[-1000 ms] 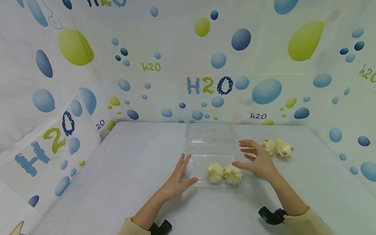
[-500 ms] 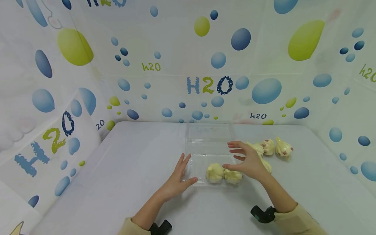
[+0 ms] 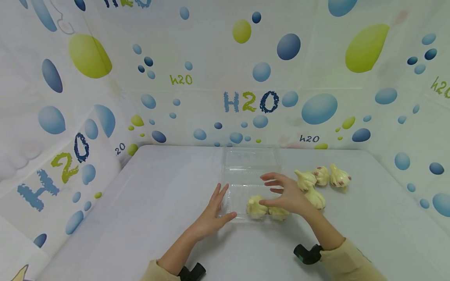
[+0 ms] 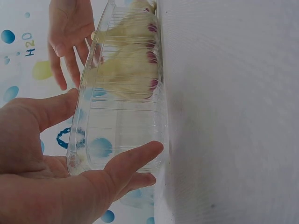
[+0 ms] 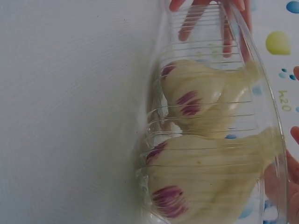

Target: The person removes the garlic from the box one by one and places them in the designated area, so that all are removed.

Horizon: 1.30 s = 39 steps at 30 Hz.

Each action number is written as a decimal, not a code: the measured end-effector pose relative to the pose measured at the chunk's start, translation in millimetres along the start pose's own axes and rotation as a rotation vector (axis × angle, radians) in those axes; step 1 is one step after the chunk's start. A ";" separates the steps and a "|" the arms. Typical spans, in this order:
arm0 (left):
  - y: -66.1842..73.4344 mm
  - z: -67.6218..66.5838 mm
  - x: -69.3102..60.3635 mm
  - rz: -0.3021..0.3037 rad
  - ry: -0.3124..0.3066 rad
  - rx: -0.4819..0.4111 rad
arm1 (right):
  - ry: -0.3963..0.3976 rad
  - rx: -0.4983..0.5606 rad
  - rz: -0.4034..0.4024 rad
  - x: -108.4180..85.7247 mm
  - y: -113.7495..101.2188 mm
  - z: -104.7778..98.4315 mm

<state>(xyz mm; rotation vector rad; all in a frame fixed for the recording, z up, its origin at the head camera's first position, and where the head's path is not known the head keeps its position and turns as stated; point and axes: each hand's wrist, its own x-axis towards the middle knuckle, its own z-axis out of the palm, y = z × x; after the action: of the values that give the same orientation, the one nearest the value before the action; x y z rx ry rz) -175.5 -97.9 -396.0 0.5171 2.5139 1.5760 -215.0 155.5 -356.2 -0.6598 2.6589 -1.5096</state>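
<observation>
A clear plastic clamshell box [image 3: 239, 195] lies with its lid [image 3: 251, 159] folded back on the white table. Two pale garlic bulbs with purple marks, one on the left [image 3: 256, 207] and one on the right [image 3: 279, 213], sit side by side in its near right part. My left hand [image 3: 207, 224] rests at the box's left end, thumb by the rim and straight fingers along the wall [image 4: 117, 121]. Above the right bulb hovers my right hand [image 3: 284, 199], fingers loosely bent around nothing; it partly covers that bulb.
Right of the box lie several more garlic bulbs, among them a near one [image 3: 315, 198] and a far right one [image 3: 340, 177]. A white curtain [image 3: 211, 50] printed with blue and green drops borders the table at the back and sides.
My right hand has moved left and slightly nearer, from beside the loose garlic bulbs to over the box, uncovering those bulbs. My left hand and the box have stayed put.
</observation>
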 end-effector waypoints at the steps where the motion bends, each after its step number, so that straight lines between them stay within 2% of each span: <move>1: 0.6 -0.1 -0.2 0.002 0.002 -0.001 | -0.006 -0.002 0.000 0.7 0.9 0.6; 9: 2.5 -0.3 -0.6 0.004 0.006 -0.008 | -0.068 -0.019 -0.011 6.1 6.2 4.1; 19: 1.9 -0.7 -0.5 0.000 0.003 -0.009 | -0.208 0.037 -0.063 15.7 10.7 8.5; 23: 3.3 -0.9 -1.2 -0.004 0.004 -0.009 | -0.264 0.029 -0.076 20.8 14.7 10.2; 31: 4.1 -1.1 -1.7 -0.002 0.007 -0.010 | -0.353 -0.079 -0.114 25.9 18.4 12.9; 39: 2.6 -0.9 -0.9 -0.006 0.005 0.012 | -0.377 -0.140 -0.085 27.4 20.3 14.0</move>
<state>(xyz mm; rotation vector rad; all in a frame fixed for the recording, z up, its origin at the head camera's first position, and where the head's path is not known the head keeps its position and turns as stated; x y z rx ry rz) -174.4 -97.9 -393.4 0.5068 2.5271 1.5634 -244.1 143.1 -375.1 -0.9674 2.4844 -1.0865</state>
